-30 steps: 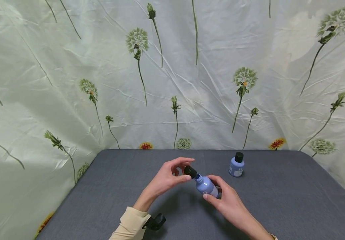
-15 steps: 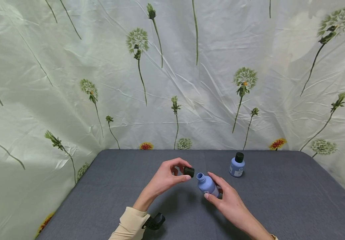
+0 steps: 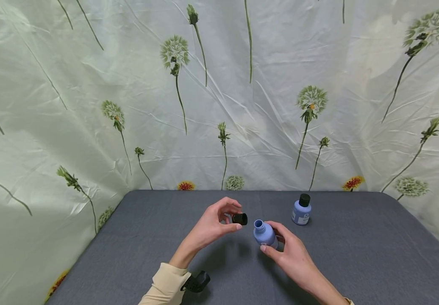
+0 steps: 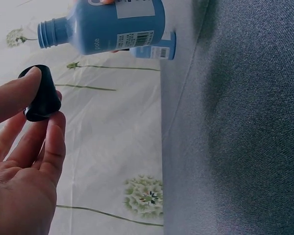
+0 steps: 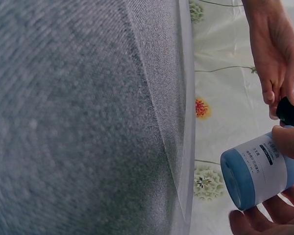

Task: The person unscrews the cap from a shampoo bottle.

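My left hand (image 3: 212,223) pinches a black cap (image 3: 240,219) between thumb and fingers, its hollow end turned toward the bottle. Just right of it, my right hand (image 3: 290,254) grips a small blue bottle (image 3: 265,234) with a white label, thumb on the near side and fingers on the far side. The bottle's threaded neck is bare and tilts up and to the left. In the left wrist view a gap separates the cap (image 4: 43,93) from the bottle's neck (image 4: 54,32). Both hands are held above the table. The right palm hides part of the bottle's base in the head view.
A second blue bottle (image 3: 301,210) with its black cap on stands upright toward the back right of the grey cloth-covered table (image 3: 158,237). A pale curtain (image 3: 265,106) printed with dandelions hangs behind the table. A black device (image 3: 197,282) sits at the left cuff.
The cap has come away from the bottle's mouth, and its open end now points right. The bottle has moved slightly right and tipped more upright in my right hand.
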The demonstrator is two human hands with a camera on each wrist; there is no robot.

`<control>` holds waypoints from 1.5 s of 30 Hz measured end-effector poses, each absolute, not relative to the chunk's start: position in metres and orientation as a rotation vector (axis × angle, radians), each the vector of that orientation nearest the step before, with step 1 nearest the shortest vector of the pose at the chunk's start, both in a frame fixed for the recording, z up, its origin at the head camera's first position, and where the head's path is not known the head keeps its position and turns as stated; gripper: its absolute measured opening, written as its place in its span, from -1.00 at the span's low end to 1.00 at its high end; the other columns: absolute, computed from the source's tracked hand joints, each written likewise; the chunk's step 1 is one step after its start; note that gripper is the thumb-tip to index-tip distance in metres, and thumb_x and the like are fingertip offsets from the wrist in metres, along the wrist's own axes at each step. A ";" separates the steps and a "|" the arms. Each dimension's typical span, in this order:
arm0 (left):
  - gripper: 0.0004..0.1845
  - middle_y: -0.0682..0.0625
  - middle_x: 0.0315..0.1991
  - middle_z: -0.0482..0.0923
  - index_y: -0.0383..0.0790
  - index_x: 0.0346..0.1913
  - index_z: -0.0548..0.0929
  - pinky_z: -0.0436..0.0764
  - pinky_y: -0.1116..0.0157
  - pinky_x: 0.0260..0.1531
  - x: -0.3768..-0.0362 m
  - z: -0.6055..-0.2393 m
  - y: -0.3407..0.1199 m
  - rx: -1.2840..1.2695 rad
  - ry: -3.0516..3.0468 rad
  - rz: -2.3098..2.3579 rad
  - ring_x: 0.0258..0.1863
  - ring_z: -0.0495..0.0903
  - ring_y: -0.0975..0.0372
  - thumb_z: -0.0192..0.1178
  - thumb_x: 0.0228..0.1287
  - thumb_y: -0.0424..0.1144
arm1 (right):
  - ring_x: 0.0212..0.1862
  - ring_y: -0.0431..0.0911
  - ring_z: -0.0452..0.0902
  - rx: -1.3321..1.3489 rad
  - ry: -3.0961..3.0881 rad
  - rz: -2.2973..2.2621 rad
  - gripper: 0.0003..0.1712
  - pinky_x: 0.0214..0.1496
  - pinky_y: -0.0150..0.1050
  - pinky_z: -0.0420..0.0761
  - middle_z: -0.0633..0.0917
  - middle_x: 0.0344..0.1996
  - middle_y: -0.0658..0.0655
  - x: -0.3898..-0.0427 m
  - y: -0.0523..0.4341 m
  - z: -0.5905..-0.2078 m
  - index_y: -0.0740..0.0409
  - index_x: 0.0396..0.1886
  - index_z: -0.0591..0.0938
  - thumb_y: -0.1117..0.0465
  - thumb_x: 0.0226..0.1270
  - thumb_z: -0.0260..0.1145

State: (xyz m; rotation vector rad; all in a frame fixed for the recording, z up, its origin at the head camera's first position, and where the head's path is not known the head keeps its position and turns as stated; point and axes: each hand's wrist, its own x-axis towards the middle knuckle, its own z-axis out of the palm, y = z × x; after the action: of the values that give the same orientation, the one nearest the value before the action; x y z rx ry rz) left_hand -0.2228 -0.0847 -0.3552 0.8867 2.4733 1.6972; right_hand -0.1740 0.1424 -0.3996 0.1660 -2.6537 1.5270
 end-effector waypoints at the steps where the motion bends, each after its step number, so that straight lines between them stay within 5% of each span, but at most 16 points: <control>1: -0.54 -0.03 -0.04 0.65 -0.16 0.12 0.56 0.48 0.27 -0.23 -0.225 -0.359 -0.085 0.891 2.473 1.697 -0.10 0.60 0.19 0.40 0.16 -0.44 | 0.21 0.15 0.48 0.163 -2.655 1.525 -0.34 0.21 0.25 0.38 0.58 0.17 0.15 -0.174 0.143 -0.400 0.10 0.27 0.50 0.25 0.16 0.51; 14: -0.51 0.09 0.01 0.63 0.02 0.18 0.61 0.56 0.22 -0.10 -0.239 -0.379 -0.089 0.874 2.435 1.670 -0.02 0.59 0.22 0.42 0.17 -0.34 | 0.22 0.16 0.47 0.160 -2.612 1.644 -0.30 0.22 0.20 0.39 0.57 0.19 0.16 -0.178 0.146 -0.402 0.16 0.28 0.49 0.21 0.13 0.53; 23: -0.57 0.02 -0.01 0.66 -0.13 0.13 0.68 0.59 0.29 -0.15 -0.242 -0.384 -0.090 0.903 2.422 1.627 -0.12 0.62 0.21 0.39 0.17 -0.40 | 0.34 0.21 0.35 0.183 -2.509 1.832 -0.28 0.24 -0.07 0.40 0.50 0.24 0.29 -0.182 0.150 -0.404 0.27 0.29 0.45 0.32 0.12 0.52; 35: -0.66 0.00 -0.18 0.64 -0.21 -0.03 0.69 0.61 0.29 -0.25 -0.248 -0.395 -0.093 0.871 2.335 1.688 -0.26 0.65 0.18 0.43 0.09 -0.45 | 0.34 0.23 0.33 0.147 -2.508 1.881 -0.27 0.22 -0.04 0.38 0.48 0.26 0.35 -0.183 0.149 -0.403 0.29 0.31 0.45 0.32 0.13 0.52; 45: -0.60 -0.06 -0.11 0.63 -0.32 0.03 0.63 0.59 0.29 -0.22 -0.253 -0.401 -0.096 0.818 2.330 1.695 -0.20 0.63 0.16 0.42 0.10 -0.46 | 0.31 0.19 0.39 0.188 -2.472 1.905 -0.29 0.22 -0.04 0.40 0.52 0.23 0.32 -0.183 0.148 -0.405 0.29 0.27 0.48 0.32 0.11 0.53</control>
State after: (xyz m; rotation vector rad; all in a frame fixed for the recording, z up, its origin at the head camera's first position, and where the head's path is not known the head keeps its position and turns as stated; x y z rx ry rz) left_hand -0.2533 -0.0962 -0.4013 0.8176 2.3301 1.6950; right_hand -0.1826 0.1476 -0.4047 0.1880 -2.4721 1.9054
